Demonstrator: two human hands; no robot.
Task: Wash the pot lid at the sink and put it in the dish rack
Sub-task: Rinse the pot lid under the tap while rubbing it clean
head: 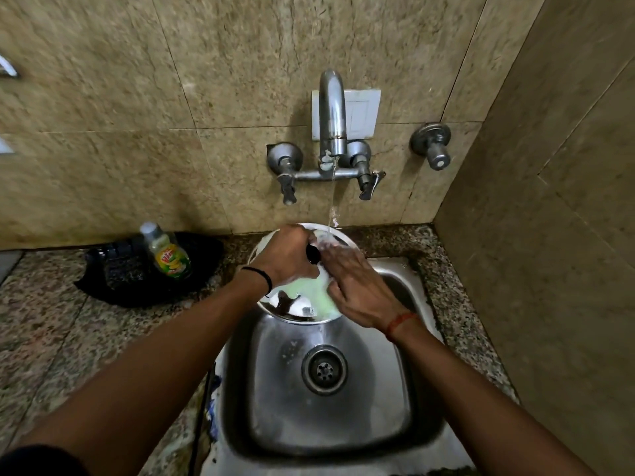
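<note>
my left hand [287, 253] grips the pot lid [302, 297] by its knob; my right hand [357, 286] lies flat rubbing it, best kept tilted under the water stream [332, 201]

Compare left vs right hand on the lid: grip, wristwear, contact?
The left hand is closed around the black knob of the pot lid, holding it; the right hand lies flat with fingers spread on the lid's soapy surface. The left wrist has a black band; the right wrist has a red thread. Both hold the lid over the sink, under running water.
</note>
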